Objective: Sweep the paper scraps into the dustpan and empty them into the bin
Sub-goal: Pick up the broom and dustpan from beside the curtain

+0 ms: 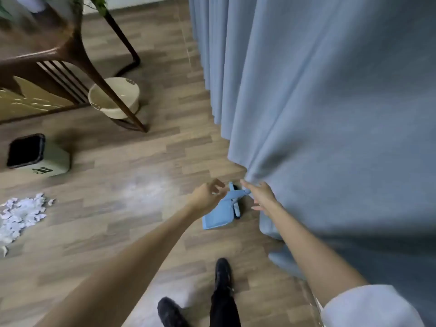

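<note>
A light blue dustpan point(218, 215) lies on the wooden floor beside the curtain, with a blue-handled brush point(236, 204) with dark bristles resting on it. My left hand point(207, 194) hovers just left of the handles, fingers apart and holding nothing. My right hand point(262, 194) reaches in from the right, fingers spread, its fingertips close to the brush handle's end. A heap of white paper scraps point(21, 215) lies on the floor at the far left. The bin point(37, 154), pale with a black liner, stands open behind the scraps.
A blue-grey curtain point(318, 102) hangs down to the floor along the right. A dark wooden table point(59, 50) stands at the back left with a beige basin point(115, 97) under it. My feet in dark shoes point(221, 274) are at the bottom centre.
</note>
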Available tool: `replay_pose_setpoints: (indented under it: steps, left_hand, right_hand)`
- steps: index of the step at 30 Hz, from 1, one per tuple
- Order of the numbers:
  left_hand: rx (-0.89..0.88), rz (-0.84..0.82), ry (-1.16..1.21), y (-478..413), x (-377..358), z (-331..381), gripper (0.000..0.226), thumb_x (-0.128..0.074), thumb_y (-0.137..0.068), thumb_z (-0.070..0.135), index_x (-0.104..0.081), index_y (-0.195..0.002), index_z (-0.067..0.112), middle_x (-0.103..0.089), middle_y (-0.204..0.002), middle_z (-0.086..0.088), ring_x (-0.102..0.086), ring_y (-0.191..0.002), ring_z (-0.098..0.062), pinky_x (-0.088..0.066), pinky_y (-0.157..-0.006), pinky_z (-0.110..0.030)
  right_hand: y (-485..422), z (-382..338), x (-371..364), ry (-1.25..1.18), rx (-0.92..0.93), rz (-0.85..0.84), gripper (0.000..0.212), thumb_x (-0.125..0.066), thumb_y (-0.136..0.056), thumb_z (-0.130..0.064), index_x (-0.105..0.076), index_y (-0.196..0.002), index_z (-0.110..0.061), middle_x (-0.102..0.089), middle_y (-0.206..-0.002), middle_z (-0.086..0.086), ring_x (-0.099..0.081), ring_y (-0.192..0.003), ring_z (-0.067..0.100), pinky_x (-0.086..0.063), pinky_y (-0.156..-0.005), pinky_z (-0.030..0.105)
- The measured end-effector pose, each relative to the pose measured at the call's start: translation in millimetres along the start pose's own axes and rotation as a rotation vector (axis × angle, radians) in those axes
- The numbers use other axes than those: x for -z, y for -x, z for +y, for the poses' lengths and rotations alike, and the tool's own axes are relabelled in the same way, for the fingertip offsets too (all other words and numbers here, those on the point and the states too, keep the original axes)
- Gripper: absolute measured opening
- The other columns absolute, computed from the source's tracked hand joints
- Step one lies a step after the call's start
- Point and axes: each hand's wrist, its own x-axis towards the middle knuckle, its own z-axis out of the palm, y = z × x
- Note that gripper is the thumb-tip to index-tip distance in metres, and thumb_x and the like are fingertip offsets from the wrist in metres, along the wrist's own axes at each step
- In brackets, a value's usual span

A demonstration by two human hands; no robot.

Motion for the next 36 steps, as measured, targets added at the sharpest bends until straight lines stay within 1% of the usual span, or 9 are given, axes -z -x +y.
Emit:
replay_pose_setpoints:
  steps: [3, 7, 9, 11, 17, 20, 25, 30, 36]
  left_hand:
    - [-0.004, -0.103, -0.057, -44.3, -20.4, -7.7, 0.045, -0.067, -0.091, 0.024, -0.057, -0.134, 0.016, -0.059, -0.134, -0.002, -0.058, -0.115, -0.019, -0.036, -0.078, -0.018]
    - [0.004, -0.213, -0.345, -91.4, -54.4, -20.3, 0.064, -0.069, -0.089, 0.030, -0.042, -0.146, 0.021, -0.050, -0.147, -0.003, -0.047, -0.132, -0.025, -0.042, -0.100, -0.035]
    - [-0.034, -0.221, -0.447, -108.4, -67.8, -22.9, 0.053, -0.067, -0.089, 0.026, -0.051, -0.138, 0.017, -0.057, -0.138, -0.008, -0.053, -0.124, -0.030, -0.046, -0.097, -0.041]
    - [-0.058, -0.170, -0.452, -120.9, -74.5, -28.3, 0.034, -0.065, -0.088, 0.019, -0.063, -0.121, 0.010, -0.067, -0.120, -0.014, -0.060, -0.110, -0.035, -0.051, -0.085, -0.043]
    - [-0.011, -0.155, -0.242, -130.8, -79.8, -41.9, 0.018, -0.077, -0.080, 0.020, -0.072, -0.083, 0.003, -0.065, -0.075, -0.009, -0.055, -0.070, -0.020, -0.035, -0.060, -0.029]
    - [0.071, -0.205, -0.072, -133.4, -86.9, -44.0, 0.038, -0.076, -0.081, 0.019, -0.049, -0.058, 0.004, -0.043, -0.055, -0.007, -0.035, -0.054, -0.017, -0.024, -0.047, -0.024]
    - [0.125, -0.249, 0.176, -131.8, -72.3, -41.3, 0.017, -0.069, -0.089, 0.007, -0.064, -0.073, 0.004, -0.064, -0.062, -0.010, -0.059, -0.046, -0.007, -0.036, -0.039, -0.007]
    - [0.124, -0.214, 0.221, -136.2, -71.4, -48.4, 0.019, -0.069, -0.090, 0.007, -0.068, -0.083, -0.012, -0.064, -0.061, -0.011, -0.057, -0.040, 0.000, -0.040, -0.041, -0.008]
    - [0.086, -0.137, 0.169, -144.3, -64.9, -66.3, 0.031, -0.070, -0.087, 0.022, -0.068, -0.078, -0.008, -0.073, -0.069, -0.018, -0.072, -0.070, -0.033, -0.055, -0.060, -0.042]
  right_hand:
    - [-29.5, 0.7, -11.9, 0.212, 0.156, 0.112, 0.084, -0.072, -0.078, -0.054, -0.041, -0.145, -0.013, -0.051, -0.141, 0.009, -0.052, -0.126, 0.028, -0.050, -0.099, 0.046]
    - [-67.6, 16.4, -28.7, 0.304, 0.194, 0.216, 0.052, -0.051, -0.077, -0.069, -0.068, -0.098, -0.024, -0.070, -0.111, 0.009, -0.064, -0.106, 0.032, -0.051, -0.094, 0.047]
    - [-80.8, 22.3, -29.8, 0.354, 0.246, 0.250, 0.040, -0.047, -0.081, -0.058, -0.051, -0.060, -0.025, -0.065, -0.073, 0.008, -0.060, -0.078, 0.033, -0.055, -0.079, 0.044]
    - [-86.6, 23.4, -27.8, 0.377, 0.301, 0.257, 0.042, -0.052, -0.082, -0.036, -0.035, -0.048, -0.019, -0.042, -0.050, 0.002, -0.043, -0.061, 0.028, -0.045, -0.061, 0.040]
    - [-100.8, 16.1, -20.8, 0.342, 0.312, 0.198, 0.037, -0.051, -0.074, -0.021, -0.027, -0.046, -0.015, -0.027, -0.048, 0.000, -0.027, -0.053, 0.020, -0.027, -0.051, 0.032]
    - [-106.7, 3.1, -21.0, 0.326, 0.273, 0.183, 0.040, -0.050, -0.073, -0.018, -0.027, -0.040, -0.016, -0.023, -0.041, -0.004, -0.021, -0.052, 0.017, -0.023, -0.051, 0.030]
    - [-117.8, -12.4, -14.1, 0.383, 0.280, 0.076, 0.030, -0.052, -0.077, -0.015, -0.028, -0.059, -0.009, -0.024, -0.060, 0.007, -0.021, -0.061, 0.017, -0.021, -0.053, 0.029]
    - [-123.0, -22.2, -20.1, 0.389, 0.273, 0.008, 0.033, -0.051, -0.076, -0.016, -0.022, -0.060, -0.015, -0.023, -0.057, -0.002, -0.020, -0.055, 0.014, -0.020, -0.052, 0.026]
    - [-128.3, -40.1, -36.5, 0.392, 0.214, 0.010, 0.031, -0.054, -0.083, -0.014, -0.030, -0.065, -0.019, -0.033, -0.065, -0.001, -0.033, -0.062, 0.014, -0.031, -0.059, 0.030]
